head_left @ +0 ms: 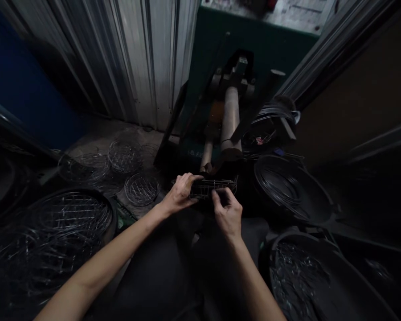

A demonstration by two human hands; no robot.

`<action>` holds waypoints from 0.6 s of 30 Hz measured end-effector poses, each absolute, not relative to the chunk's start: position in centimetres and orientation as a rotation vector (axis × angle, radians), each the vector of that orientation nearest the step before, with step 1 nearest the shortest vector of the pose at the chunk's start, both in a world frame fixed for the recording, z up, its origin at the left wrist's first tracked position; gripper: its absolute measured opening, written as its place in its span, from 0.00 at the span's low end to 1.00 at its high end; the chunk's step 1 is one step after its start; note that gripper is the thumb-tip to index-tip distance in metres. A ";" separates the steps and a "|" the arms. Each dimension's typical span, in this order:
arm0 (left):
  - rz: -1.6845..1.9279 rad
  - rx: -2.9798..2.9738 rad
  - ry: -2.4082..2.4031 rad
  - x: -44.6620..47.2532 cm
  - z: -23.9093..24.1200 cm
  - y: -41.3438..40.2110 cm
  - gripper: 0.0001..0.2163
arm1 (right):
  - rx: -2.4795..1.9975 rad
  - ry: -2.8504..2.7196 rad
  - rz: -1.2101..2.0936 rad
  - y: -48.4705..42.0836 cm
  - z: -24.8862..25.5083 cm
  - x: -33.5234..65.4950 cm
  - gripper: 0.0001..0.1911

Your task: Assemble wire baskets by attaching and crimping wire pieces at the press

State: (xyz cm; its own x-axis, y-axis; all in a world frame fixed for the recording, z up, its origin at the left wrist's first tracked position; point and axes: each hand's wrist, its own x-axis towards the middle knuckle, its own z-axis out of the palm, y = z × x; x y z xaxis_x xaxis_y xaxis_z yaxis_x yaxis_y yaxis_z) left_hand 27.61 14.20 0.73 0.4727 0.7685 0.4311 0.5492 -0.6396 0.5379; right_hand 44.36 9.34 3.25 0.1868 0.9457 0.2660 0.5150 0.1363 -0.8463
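Wire basket [214, 188] clamped at its edge by left hand [179, 194] and right hand [226, 213], close together; black tub [316, 185] beside.

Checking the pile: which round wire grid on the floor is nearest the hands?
The front wire grid, just beside the left hand; the others lie farther back.

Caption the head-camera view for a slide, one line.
Left hand and right hand hold a wire mesh basket above round wire racks.

Round wire racks [142, 189] lie before a corrugated metal wall [137, 58].
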 end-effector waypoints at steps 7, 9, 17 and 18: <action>1.025 2.400 1.103 27.8 0.4 14.9 0.28 | -1.499 -1.494 0.529 10.1 3.0 44.4 0.12; 1.029 2.401 1.115 27.8 0.4 15.1 0.27 | -1.495 -1.496 0.515 10.3 2.9 44.4 0.12; 1.013 2.384 1.129 27.8 0.0 16.1 0.27 | -1.476 -1.478 0.513 11.3 2.2 44.3 0.12; 1.011 2.388 1.128 27.8 0.0 16.2 0.27 | -1.478 -1.476 0.509 11.4 2.1 44.3 0.12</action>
